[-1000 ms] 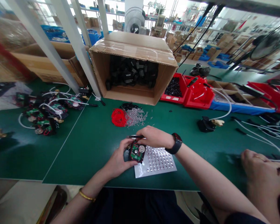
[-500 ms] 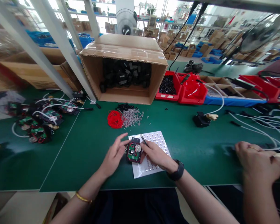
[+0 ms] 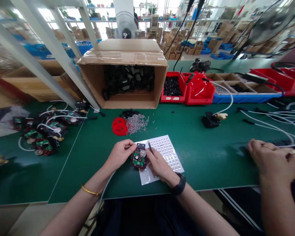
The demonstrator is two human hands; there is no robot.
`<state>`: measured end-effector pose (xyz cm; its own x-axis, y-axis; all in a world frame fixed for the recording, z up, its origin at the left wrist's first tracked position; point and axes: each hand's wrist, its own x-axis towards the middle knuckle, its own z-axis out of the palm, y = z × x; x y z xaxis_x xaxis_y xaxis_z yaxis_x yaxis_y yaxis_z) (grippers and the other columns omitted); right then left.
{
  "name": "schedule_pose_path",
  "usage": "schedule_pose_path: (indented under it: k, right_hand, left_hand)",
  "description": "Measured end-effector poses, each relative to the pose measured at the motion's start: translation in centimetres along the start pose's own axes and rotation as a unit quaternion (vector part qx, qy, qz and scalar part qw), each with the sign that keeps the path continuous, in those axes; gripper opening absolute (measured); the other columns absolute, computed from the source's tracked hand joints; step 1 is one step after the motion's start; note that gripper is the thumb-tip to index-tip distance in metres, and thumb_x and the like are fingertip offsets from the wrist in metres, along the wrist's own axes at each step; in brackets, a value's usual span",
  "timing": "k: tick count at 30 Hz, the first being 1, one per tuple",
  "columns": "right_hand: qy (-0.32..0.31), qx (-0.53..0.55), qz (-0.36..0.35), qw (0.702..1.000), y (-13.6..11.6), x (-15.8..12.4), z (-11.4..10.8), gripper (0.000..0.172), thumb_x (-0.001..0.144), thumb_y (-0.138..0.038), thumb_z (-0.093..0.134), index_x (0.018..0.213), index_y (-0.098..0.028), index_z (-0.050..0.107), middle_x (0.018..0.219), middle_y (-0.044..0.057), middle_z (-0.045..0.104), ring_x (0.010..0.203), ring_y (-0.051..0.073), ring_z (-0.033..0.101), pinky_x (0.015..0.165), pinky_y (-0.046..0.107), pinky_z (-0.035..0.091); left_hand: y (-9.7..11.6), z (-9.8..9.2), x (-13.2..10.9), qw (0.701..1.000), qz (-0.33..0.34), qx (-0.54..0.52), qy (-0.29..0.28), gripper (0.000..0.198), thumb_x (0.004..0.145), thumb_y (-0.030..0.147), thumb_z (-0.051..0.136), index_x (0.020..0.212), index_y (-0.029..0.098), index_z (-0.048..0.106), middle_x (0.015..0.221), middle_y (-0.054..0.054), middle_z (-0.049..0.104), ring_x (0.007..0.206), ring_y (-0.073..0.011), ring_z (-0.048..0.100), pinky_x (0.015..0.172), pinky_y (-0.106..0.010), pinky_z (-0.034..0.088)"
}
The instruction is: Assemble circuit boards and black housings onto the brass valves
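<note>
Left hand (image 3: 120, 153) is curled tight, and I see it pinching the small circuit-board module (image 3: 139, 158) by its left side. The module sits at the left edge of the dotted sheet (image 3: 169, 154) on the green mat (image 3: 201, 144). Right hand (image 3: 159, 165) is closed around thin tweezers (image 3: 149, 146), with its fingers against the module's right side. Red rings (image 3: 119, 126) and loose metal pins (image 3: 138, 122) lie beyond, in front of the cardboard box (image 3: 123, 57). Another person's hand (image 3: 272, 160) rests far right.
</note>
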<state>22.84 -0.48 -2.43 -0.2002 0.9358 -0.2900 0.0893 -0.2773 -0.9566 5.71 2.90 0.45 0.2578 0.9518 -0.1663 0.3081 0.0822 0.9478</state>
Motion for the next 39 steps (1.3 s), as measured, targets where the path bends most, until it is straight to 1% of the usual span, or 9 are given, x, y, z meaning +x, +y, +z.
schedule_pose_path:
  k: [6, 11, 13, 18, 20, 22, 27, 29, 39]
  right_hand:
    - [-0.001, 0.029, 0.014, 0.999, -0.3, -0.1, 0.4, 0.031, 0.090, -0.048, 0.037, 0.085, -0.020, 0.049, 0.059, -0.001, 0.059, 0.045, 0.012, 0.051, 0.047, 0.025, 0.039]
    - [0.027, 0.002, -0.034, 0.999, -1.9, -1.3, 0.2, 0.020, 0.085, -0.040, 0.047, 0.088, -0.023, 0.057, 0.076, 0.003, 0.065, 0.072, 0.020, 0.059, 0.060, 0.030, 0.045]
    - [0.026, 0.005, -0.043, 0.999, -3.2, -1.4, -2.9, 0.018, 0.084, -0.039, 0.050, 0.094, -0.028, 0.059, 0.084, 0.002, 0.066, 0.082, 0.022, 0.058, 0.066, 0.032, 0.046]
    - [0.046, 0.014, -0.139, 0.989, -7.0, 0.7, -18.6, 0.037, 0.080, -0.043, 0.050, 0.114, -0.030, 0.055, 0.108, -0.003, 0.064, 0.101, 0.024, 0.054, 0.084, 0.040, 0.044]
    - [0.067, 0.017, -0.159, 0.985, -7.4, 1.4, -22.0, 0.038, 0.080, -0.043, 0.051, 0.116, -0.034, 0.054, 0.115, -0.006, 0.061, 0.109, 0.024, 0.050, 0.090, 0.042, 0.041]
    - [0.048, 0.019, -0.153, 0.987, -6.7, 1.1, -20.6, 0.039, 0.080, -0.041, 0.054, 0.118, -0.032, 0.054, 0.117, -0.004, 0.060, 0.111, 0.026, 0.049, 0.091, 0.045, 0.041]
    - [-0.029, 0.062, -0.101, 0.993, -1.8, -2.2, -4.6, 0.033, 0.089, -0.037, 0.051, 0.119, -0.024, 0.054, 0.121, 0.005, 0.057, 0.106, 0.025, 0.053, 0.090, 0.045, 0.044]
    - [-0.044, 0.061, -0.091, 0.993, -0.3, -2.9, -0.3, 0.030, 0.090, -0.035, 0.052, 0.115, -0.019, 0.055, 0.120, 0.008, 0.055, 0.102, 0.022, 0.055, 0.087, 0.043, 0.047]
    - [-0.057, 0.078, -0.051, 0.994, 1.2, -2.1, 0.4, 0.034, 0.085, -0.035, 0.059, 0.115, -0.020, 0.054, 0.115, 0.007, 0.060, 0.104, 0.024, 0.057, 0.090, 0.042, 0.046]
  left_hand:
    - [0.9, -0.2, 0.3, 1.000, -0.008, 0.021, -0.014, 0.017, 0.076, 0.030, 0.059, 0.078, 0.013, 0.060, 0.076, -0.005, 0.066, 0.072, -0.0184, 0.062, 0.066, -0.029, 0.048]
    - [1.0, -0.1, -1.0, 0.999, 0.008, 0.040, -0.025, 0.026, 0.082, 0.025, 0.049, 0.103, 0.014, 0.060, 0.102, -0.009, 0.067, 0.092, -0.0204, 0.063, 0.083, -0.034, 0.049]
    - [0.6, 0.1, -1.7, 0.998, 0.021, 0.051, -0.017, 0.032, 0.084, 0.025, 0.046, 0.113, 0.015, 0.058, 0.114, -0.009, 0.064, 0.103, -0.0205, 0.059, 0.093, -0.035, 0.045]
    - [-0.8, 0.7, -3.4, 0.998, 0.037, 0.041, -0.002, 0.046, 0.088, 0.026, 0.042, 0.134, 0.022, 0.041, 0.137, -0.005, 0.047, 0.126, -0.0203, 0.043, 0.109, -0.039, 0.029]
    - [-1.3, 0.9, -3.9, 0.999, 0.043, 0.021, -0.006, 0.050, 0.088, 0.025, 0.042, 0.138, 0.023, 0.034, 0.141, -0.005, 0.042, 0.129, -0.0208, 0.040, 0.111, -0.040, 0.027]
    - [-1.7, 1.2, -4.3, 0.998, 0.057, 0.013, -0.004, 0.054, 0.087, 0.023, 0.044, 0.140, 0.024, 0.030, 0.143, -0.005, 0.040, 0.129, -0.0212, 0.039, 0.111, -0.040, 0.026]
    - [-2.0, 1.9, -4.7, 0.995, 0.085, 0.038, 0.039, 0.062, 0.080, 0.014, 0.049, 0.139, 0.023, 0.031, 0.141, -0.006, 0.041, 0.128, -0.0219, 0.040, 0.111, -0.040, 0.028]
    - [-2.0, 2.1, -4.7, 0.994, 0.087, 0.049, 0.053, 0.065, 0.077, 0.012, 0.052, 0.139, 0.022, 0.032, 0.140, -0.007, 0.042, 0.127, -0.0224, 0.041, 0.110, -0.039, 0.030]
    - [-1.8, 3.2, -5.0, 0.986, 0.099, 0.083, 0.105, 0.062, 0.074, 0.013, 0.057, 0.132, 0.021, 0.038, 0.133, -0.009, 0.045, 0.124, -0.0238, 0.041, 0.107, -0.039, 0.031]
